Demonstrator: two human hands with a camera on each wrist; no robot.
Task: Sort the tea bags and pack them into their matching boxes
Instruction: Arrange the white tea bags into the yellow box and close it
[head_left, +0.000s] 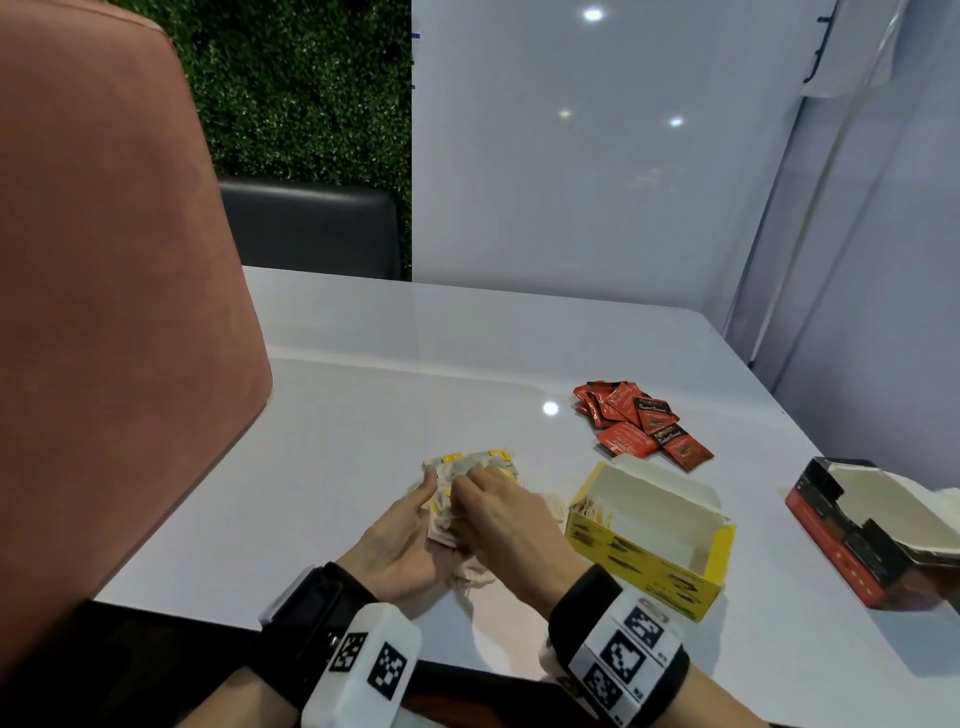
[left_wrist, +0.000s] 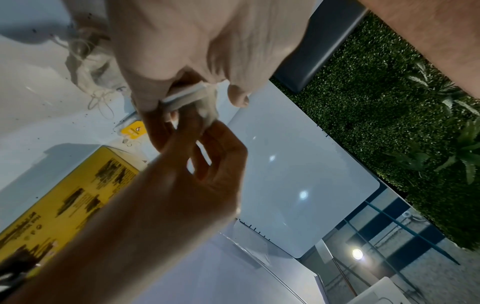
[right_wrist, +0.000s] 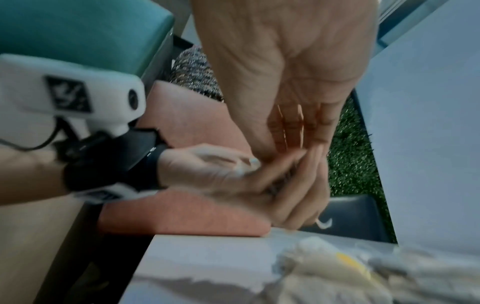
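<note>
My left hand (head_left: 423, 506) grips a small stack of white tea bags (head_left: 470, 464) with yellow tags, just above the table and left of the yellow box. My right hand (head_left: 470, 486) reaches over from the right and pinches the stack's top. In the left wrist view, the stack's edge (left_wrist: 185, 95) sits under the left thumb while the right hand's fingers (left_wrist: 200, 133) pinch a bag. More white tea bags (head_left: 470, 582) lie under my hands. The open yellow box (head_left: 649, 558) holds a few bags at its left end. Red sachets (head_left: 641, 426) lie in a pile behind it. An open red box (head_left: 852, 540) stands at the right.
A pink chair back (head_left: 114, 312) fills the left side, close to the white table's (head_left: 389, 389) left edge. A dark chair (head_left: 311, 228) stands beyond the table's far end, and glossy wall panels rise behind and to the right.
</note>
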